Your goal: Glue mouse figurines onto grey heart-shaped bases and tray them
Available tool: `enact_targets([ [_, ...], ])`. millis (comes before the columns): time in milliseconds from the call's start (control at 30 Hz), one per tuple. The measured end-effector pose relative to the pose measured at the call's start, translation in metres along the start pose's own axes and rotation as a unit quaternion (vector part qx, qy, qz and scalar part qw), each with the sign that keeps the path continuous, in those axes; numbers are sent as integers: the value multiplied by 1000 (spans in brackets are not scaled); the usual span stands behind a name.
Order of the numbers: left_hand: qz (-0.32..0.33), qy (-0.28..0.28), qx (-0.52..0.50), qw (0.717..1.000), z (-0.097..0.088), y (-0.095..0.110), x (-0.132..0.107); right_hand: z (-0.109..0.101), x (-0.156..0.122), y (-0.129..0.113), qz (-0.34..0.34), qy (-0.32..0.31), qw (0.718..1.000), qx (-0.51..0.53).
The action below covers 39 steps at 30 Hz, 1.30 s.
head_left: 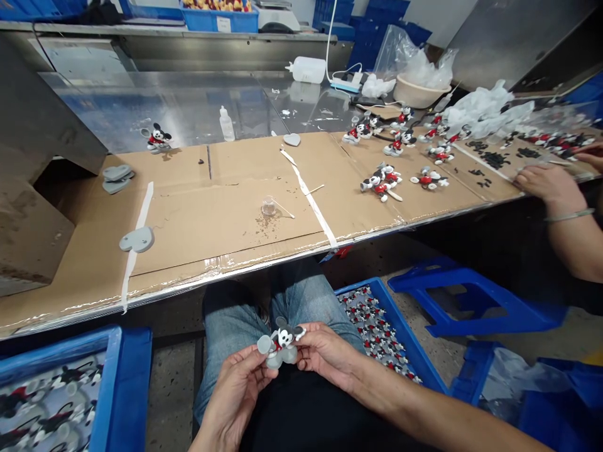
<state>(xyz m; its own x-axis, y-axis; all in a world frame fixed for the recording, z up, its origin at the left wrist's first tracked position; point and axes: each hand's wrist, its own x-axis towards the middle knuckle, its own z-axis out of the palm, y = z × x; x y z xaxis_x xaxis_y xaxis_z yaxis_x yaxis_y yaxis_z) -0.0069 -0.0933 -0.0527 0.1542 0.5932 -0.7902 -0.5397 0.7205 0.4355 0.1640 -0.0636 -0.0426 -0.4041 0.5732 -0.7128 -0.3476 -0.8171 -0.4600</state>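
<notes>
Above my lap, a small Mickey Mouse figurine [285, 339] with black ears, a red top and a grey base is held between both hands. The fingers of my left hand [242, 378] pinch its left side, near a round grey piece. On the other side, my right hand [325, 355] grips the figurine by its edge near the ear. The fingertips partly cover the base. Ahead on the cardboard-covered bench [188, 220] are a small clear cup [268, 206], a cotton swab [284, 209] and a grey heart-shaped base [137, 240].
More figurines [381, 182] lie at the bench's right, near a co-worker's hand [549, 182]. Blue crates [113, 376] of figurines stand at lower left and beside my right leg. A blue stool [480, 301] is at right. A dropper bottle [227, 123] stands at the back.
</notes>
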Motion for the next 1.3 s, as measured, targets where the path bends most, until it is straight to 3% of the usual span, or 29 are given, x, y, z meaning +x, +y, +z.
enact_targets([
  [433,-25,23,-8,999,-5,-8,1,-7,2,-2,41,17,998,-34],
  [700,-14,7,-13,1000,-6,-10,2,-10,7,1,45,17,998,-50],
  [900,-3,-34,8,999,-2,-9,-3,-12,5,-2,20,12,997,-73],
  [1133,8,-7,10,1000,6,-9,-7,-13,3,-5,28,15,996,-79],
  [1300,51,-32,31,998,13,-10,-16,-8,-10,-9,-24,5,994,-107],
])
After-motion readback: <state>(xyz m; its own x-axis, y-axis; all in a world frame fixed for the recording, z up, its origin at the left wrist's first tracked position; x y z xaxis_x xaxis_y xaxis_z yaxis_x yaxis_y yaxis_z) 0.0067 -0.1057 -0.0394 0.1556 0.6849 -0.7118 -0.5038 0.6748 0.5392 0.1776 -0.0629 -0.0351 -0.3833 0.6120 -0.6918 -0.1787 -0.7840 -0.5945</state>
